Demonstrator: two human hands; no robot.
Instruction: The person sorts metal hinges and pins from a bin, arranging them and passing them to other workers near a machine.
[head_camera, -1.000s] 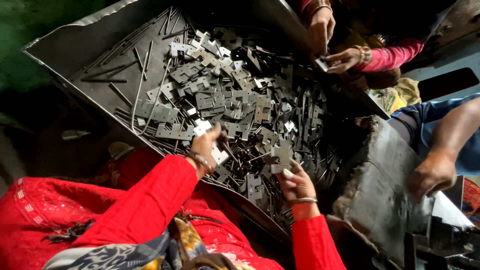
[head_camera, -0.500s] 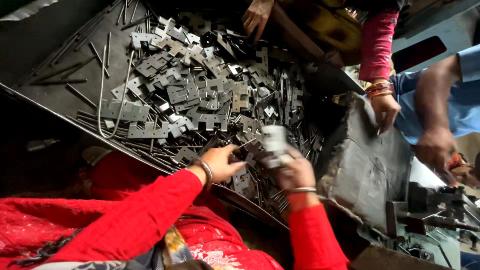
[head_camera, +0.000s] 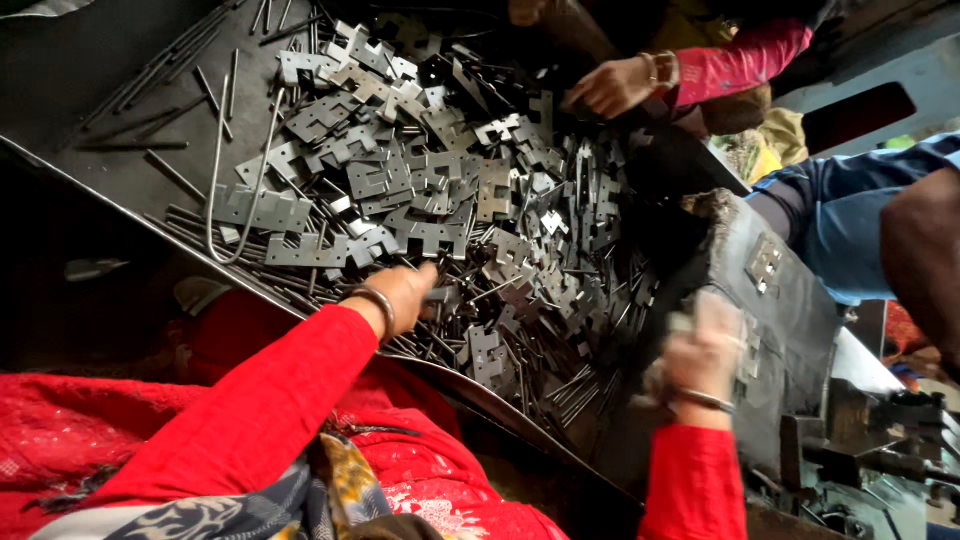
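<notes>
Steel plates heaped under left hand fingers, grip unclear; right hand blurred.

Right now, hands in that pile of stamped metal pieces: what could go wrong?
1. The left hand is bare and reaching into the pile of flat metal plates; stamped edges could cut it.
2. The right hand is blurred beside the dark machine block, so a knock or pinch seems possible.
3. Another person's hand works the same tray; shifting plates or thin rods might jab someone.
</notes>
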